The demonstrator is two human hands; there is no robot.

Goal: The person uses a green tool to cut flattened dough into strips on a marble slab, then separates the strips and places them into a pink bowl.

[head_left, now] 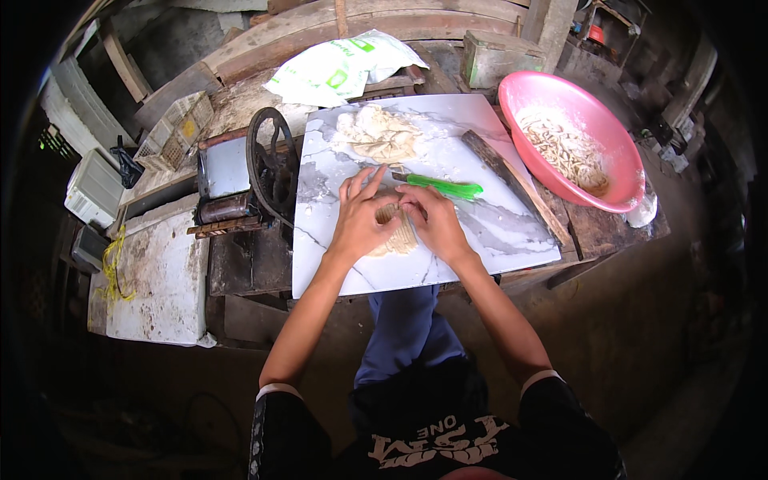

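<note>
My left hand (358, 216) and my right hand (434, 220) are pressed together over a small bundle of pale dough strands (395, 228) on a white marble-patterned board (340, 268). Both hands pinch and fold the bundle between their fingers. Just beyond my right hand lies a knife with a green handle (444, 187), its blade pointing left. A flat lump of floured dough (380, 134) rests at the far side of the board.
A pink basin (616, 164) with cut dough pieces stands to the right. A hand-cranked roller machine (260, 172) sits left of the board. A long wooden stick (512, 182) lies along the board's right edge. A white plastic bag (340, 68) lies behind.
</note>
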